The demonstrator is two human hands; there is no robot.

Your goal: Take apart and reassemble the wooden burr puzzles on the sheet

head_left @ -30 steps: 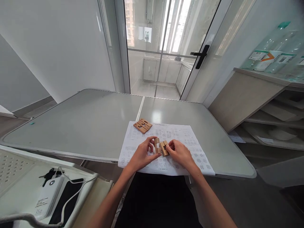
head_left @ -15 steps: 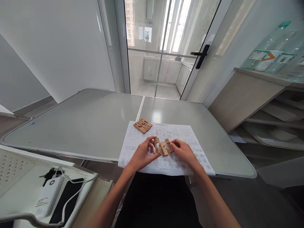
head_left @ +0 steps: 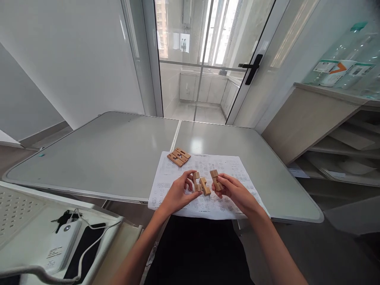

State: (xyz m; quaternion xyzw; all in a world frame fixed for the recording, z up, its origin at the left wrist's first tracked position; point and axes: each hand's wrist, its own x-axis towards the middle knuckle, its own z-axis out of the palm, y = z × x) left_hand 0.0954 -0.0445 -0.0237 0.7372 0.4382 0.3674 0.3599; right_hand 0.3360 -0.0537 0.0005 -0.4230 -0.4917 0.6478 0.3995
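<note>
My left hand (head_left: 179, 191) is closed on a notched wooden puzzle piece (head_left: 197, 187), thumb below and fingers above. Against that piece's right side sits a second notched wooden piece (head_left: 205, 186), slanted; whether the left hand also grips it I cannot tell. Between the thumb and fingers of my right hand (head_left: 232, 187) is another notched wooden piece (head_left: 215, 176), tilted and apart from the other two. Under both hands lies a white printed sheet (head_left: 225, 168) with small line diagrams. Several flat wooden pieces (head_left: 179, 157) lie side by side at its upper left corner.
The grey table (head_left: 118, 154) stretches out on both sides of the sheet. At lower left, a white tray (head_left: 114, 227) holds a power bank (head_left: 63, 245), a black phone (head_left: 86, 247), keys (head_left: 63, 218) and a cable. Plastic bottles (head_left: 338, 65) stand on a shelf unit (head_left: 320, 114) at right.
My right hand has moved right with its wooden piece, widening the gap to the other two, and the piece has turned. My left hand stays nearly where it was.
</note>
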